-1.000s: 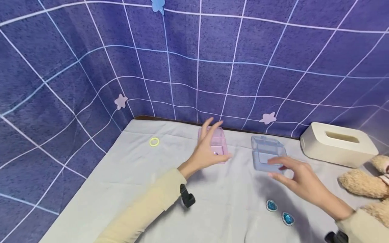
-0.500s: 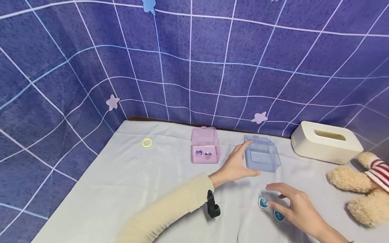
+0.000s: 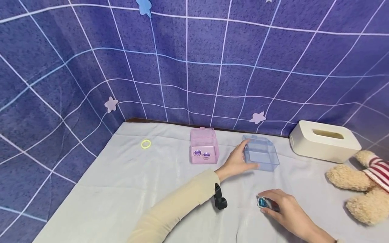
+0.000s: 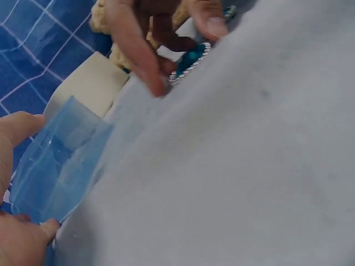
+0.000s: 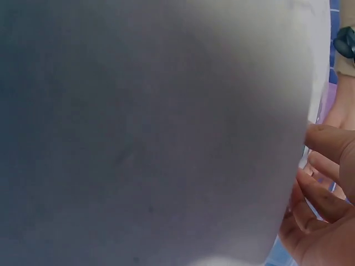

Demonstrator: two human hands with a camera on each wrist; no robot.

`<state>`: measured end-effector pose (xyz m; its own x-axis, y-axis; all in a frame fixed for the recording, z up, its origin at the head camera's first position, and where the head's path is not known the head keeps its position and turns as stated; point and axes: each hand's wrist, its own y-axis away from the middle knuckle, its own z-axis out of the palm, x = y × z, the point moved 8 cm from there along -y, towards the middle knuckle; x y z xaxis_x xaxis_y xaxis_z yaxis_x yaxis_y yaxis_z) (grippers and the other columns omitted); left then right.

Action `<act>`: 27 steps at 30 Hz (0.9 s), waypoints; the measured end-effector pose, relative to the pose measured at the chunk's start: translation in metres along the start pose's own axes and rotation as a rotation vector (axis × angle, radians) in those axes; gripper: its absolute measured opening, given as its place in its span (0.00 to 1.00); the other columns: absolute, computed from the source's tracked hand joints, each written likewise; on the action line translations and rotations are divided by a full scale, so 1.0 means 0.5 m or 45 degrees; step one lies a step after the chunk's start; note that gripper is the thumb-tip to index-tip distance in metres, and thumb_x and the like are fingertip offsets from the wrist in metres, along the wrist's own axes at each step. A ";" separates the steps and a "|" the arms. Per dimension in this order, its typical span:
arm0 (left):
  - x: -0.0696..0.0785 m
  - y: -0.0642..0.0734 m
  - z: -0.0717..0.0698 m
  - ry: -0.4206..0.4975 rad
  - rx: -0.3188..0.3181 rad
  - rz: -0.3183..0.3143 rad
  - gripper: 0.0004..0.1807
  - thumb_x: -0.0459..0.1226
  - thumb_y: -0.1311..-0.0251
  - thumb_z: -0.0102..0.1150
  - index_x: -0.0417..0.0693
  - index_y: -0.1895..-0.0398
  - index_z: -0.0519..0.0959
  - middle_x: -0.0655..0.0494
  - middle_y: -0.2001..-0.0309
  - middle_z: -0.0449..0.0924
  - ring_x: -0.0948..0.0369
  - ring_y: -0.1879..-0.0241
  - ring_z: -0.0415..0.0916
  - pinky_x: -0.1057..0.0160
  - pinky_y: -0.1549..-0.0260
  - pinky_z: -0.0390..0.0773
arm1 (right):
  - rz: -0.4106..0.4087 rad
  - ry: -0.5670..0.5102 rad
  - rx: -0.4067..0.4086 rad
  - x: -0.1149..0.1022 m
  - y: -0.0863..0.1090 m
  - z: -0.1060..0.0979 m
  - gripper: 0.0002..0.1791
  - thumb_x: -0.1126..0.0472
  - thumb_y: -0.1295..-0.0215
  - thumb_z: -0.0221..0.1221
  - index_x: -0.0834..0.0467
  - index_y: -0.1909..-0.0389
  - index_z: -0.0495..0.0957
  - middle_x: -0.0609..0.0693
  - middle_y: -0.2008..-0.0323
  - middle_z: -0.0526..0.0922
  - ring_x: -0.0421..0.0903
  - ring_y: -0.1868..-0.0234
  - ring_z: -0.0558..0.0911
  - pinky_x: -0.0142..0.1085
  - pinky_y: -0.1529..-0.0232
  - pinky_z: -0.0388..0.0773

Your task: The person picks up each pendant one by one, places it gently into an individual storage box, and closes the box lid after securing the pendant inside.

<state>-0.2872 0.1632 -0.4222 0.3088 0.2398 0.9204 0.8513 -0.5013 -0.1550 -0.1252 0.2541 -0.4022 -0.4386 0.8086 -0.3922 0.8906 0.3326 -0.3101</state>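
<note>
My left hand (image 3: 234, 164) holds an open, see-through blue plastic box (image 3: 262, 156) by its left side. In the left wrist view a finger lies at the blue box's (image 4: 61, 160) far edge and the thumb at its near edge. Closer to me, my right hand (image 3: 287, 212) pinches a heart-shaped blue gem (image 3: 262, 202) with a sparkling rim between thumb and fingers, low over the cloth. A second gem (image 4: 229, 12) shows partly behind the right hand in the left wrist view; in the head view it is hidden.
Left of the blue box stands an open pink box (image 3: 204, 159) with two purple heart gems inside. A yellow ring (image 3: 146, 144) lies further left. At the right are a cream tissue box (image 3: 326, 141) and a teddy bear (image 3: 349, 177). A patterned curtain (image 3: 182, 67) hangs behind.
My left hand has moved right from the pink box to the blue box and taken hold of it. My right hand has come down from the blue box to one blue gem and pinched it.
</note>
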 end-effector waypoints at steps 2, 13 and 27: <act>-0.002 -0.006 -0.002 0.011 0.008 0.001 0.52 0.38 0.54 0.75 0.50 0.26 0.55 0.43 0.36 0.68 0.54 0.40 0.72 0.65 0.42 0.77 | -0.020 0.004 -0.014 0.000 -0.003 0.004 0.18 0.62 0.54 0.73 0.49 0.59 0.83 0.40 0.60 0.85 0.34 0.61 0.80 0.27 0.68 0.82; -0.020 -0.014 0.007 0.099 0.014 -0.071 0.48 0.36 0.53 0.74 0.43 0.28 0.58 0.46 0.33 0.67 0.53 0.34 0.67 0.68 0.38 0.73 | -0.082 0.044 0.060 -0.007 -0.008 -0.015 0.17 0.62 0.55 0.74 0.49 0.63 0.83 0.38 0.61 0.85 0.34 0.61 0.81 0.31 0.65 0.84; -0.021 -0.021 0.008 0.139 -0.042 -0.048 0.47 0.35 0.56 0.77 0.46 0.31 0.62 0.47 0.33 0.68 0.55 0.35 0.69 0.67 0.40 0.75 | -0.199 0.100 0.400 -0.011 -0.111 -0.162 0.20 0.70 0.62 0.74 0.59 0.63 0.84 0.52 0.63 0.87 0.41 0.70 0.83 0.18 0.70 0.78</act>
<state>-0.2976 0.1694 -0.4319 0.2274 0.1676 0.9593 0.8463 -0.5213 -0.1096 -0.1624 0.2706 -0.3126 -0.5453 0.7986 -0.2549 0.7275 0.2998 -0.6171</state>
